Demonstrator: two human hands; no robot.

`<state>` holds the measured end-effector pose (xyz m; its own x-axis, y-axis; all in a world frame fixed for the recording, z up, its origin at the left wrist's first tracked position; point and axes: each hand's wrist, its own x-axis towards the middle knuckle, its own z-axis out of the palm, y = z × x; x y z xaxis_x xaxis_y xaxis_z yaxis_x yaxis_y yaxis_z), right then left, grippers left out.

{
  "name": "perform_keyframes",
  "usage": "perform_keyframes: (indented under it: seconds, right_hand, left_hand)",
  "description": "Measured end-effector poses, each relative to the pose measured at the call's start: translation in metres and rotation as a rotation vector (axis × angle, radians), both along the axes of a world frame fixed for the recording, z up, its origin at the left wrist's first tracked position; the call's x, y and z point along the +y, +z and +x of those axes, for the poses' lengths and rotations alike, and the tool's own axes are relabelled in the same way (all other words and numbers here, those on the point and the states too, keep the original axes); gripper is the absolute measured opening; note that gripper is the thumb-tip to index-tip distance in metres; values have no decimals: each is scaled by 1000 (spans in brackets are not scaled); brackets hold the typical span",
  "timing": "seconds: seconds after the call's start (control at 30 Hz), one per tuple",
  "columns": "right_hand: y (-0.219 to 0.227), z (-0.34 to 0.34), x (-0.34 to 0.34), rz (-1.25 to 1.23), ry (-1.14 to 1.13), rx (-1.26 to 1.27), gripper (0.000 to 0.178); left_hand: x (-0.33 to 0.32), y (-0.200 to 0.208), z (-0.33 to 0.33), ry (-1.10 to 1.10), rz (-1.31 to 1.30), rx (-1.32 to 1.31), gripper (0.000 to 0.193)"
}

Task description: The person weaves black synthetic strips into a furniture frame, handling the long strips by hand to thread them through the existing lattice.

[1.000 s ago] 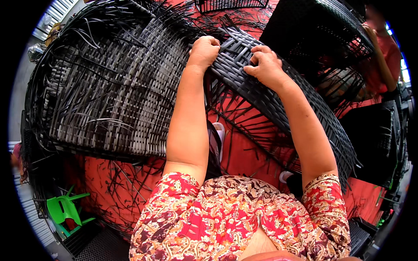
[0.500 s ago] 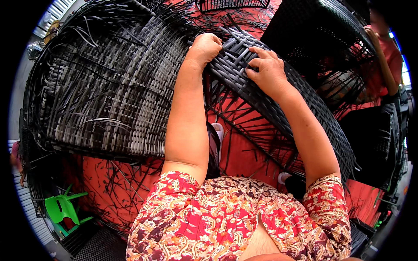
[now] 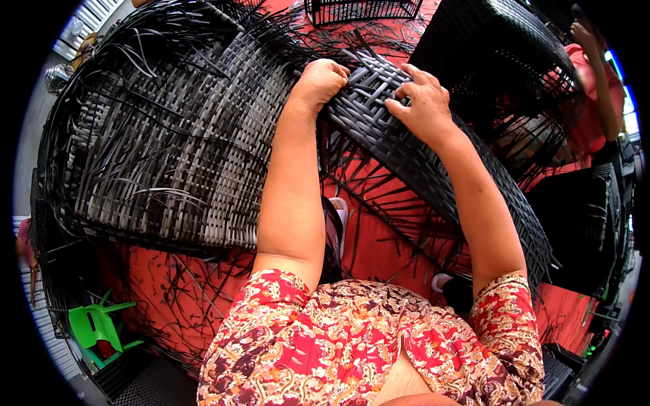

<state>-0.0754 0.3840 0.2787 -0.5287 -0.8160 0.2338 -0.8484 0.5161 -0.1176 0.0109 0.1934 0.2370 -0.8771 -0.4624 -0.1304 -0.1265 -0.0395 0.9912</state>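
Note:
A dark grey panel of woven plastic wicker (image 3: 379, 128) slants from the upper middle toward the lower right, its far end bristling with loose strand ends. My left hand (image 3: 322, 84) is closed at the left edge of that end; what its fingers pinch is hidden. On the right side of the same end, my right hand (image 3: 425, 105) rests against the weave, thumb and fingers apart. Left of my left forearm stands a large woven wicker piece (image 3: 183, 149) in black and grey, with long loose strands hanging over it.
Strand scraps litter the red floor (image 3: 176, 291). A black wicker piece (image 3: 474, 54) stands at the upper right, with a co-worker (image 3: 599, 95) beside it. At the lower left is a green plastic chair (image 3: 98, 326). A black frame (image 3: 362, 12) stands at the top.
My right hand has shifted slightly right, its fingers changing pose over the weave. My left hand stays closed at nearly the same edge. The co-worker's arm has moved up.

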Motion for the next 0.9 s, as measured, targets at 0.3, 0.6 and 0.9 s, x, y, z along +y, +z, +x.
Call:
perform_keyframes:
  seconds: [0.3, 0.6, 0.9]
  right_hand:
    - [-11, -5, -24, -40, -101, -346, 27]
    - [-15, -13, -30, -385, -77, -895, 20]
    - [-19, -9, -22, -42, 35, -510, 27]
  left_hand:
    - [-1, -3, -5, -26, 109, 21, 13]
    - [4, 1, -5, 8, 148, 31, 15]
    - [-5, -11, -5, -18, 254, 169, 14]
